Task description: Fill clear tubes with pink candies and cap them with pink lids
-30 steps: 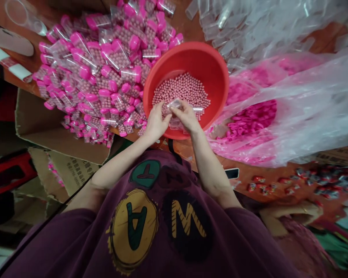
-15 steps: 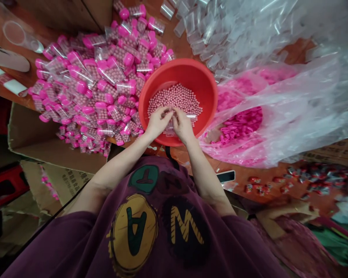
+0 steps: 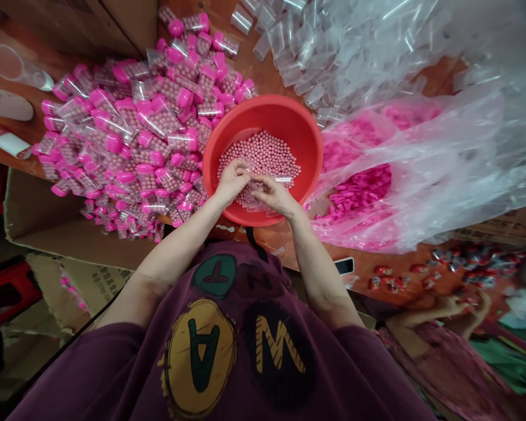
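Clear plastic tube (image 3: pixel 283 180) pinched in right grip (image 3: pixel 277 196), left grip (image 3: pixel 232 181) curled, contents hidden

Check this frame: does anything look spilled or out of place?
A few pink bits lie on the cardboard below the wooden table, apart from the filled tubes heaped on it, so they look fallen, though they are too blurred to identify. A smartphone also lies on the table.
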`<action>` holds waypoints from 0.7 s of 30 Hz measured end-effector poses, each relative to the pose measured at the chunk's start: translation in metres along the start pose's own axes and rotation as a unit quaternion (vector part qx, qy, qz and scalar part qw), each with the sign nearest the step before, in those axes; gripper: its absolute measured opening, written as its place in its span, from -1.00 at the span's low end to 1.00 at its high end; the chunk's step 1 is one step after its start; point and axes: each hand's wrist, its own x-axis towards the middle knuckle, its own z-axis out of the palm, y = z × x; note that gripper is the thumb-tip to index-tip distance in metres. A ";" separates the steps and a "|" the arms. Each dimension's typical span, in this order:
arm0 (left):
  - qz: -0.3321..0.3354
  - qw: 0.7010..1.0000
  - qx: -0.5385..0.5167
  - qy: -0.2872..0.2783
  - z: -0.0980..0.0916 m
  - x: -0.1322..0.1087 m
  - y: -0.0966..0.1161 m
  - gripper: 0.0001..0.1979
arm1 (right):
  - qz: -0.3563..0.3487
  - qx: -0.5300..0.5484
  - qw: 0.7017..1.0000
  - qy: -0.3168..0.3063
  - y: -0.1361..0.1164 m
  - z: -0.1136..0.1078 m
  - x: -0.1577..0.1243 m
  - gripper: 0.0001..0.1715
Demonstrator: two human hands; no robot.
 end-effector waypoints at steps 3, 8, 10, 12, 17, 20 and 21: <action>0.037 0.997 0.059 -0.036 -0.001 0.006 -0.001 -0.69 | -0.021 -0.028 0.999 -0.001 -0.004 -0.008 -0.001 -0.45; 0.165 0.955 0.245 0.036 0.005 0.018 0.000 -0.74 | -0.021 -0.227 0.969 0.091 -0.009 -0.029 0.013 -0.44; 0.197 0.918 0.338 0.063 0.010 0.018 0.001 -0.73 | 0.036 -0.324 0.935 0.140 -0.013 -0.040 0.024 -0.50; 0.184 0.891 0.414 0.024 0.014 0.009 0.003 -0.74 | 0.107 -0.405 0.892 0.169 -0.020 -0.048 0.035 -0.54; 0.279 0.841 0.463 0.021 -0.010 -0.036 0.017 -0.72 | 0.190 -0.518 0.821 0.147 -0.041 -0.048 0.054 -0.40; 0.319 0.839 0.395 0.195 -0.043 -0.043 0.016 -0.56 | 0.193 -0.520 0.823 0.121 -0.041 -0.041 0.061 -0.41; 0.313 0.848 0.359 0.232 -0.053 -0.039 0.012 -0.50 | 0.188 -0.508 0.832 0.116 -0.039 -0.038 0.063 -0.42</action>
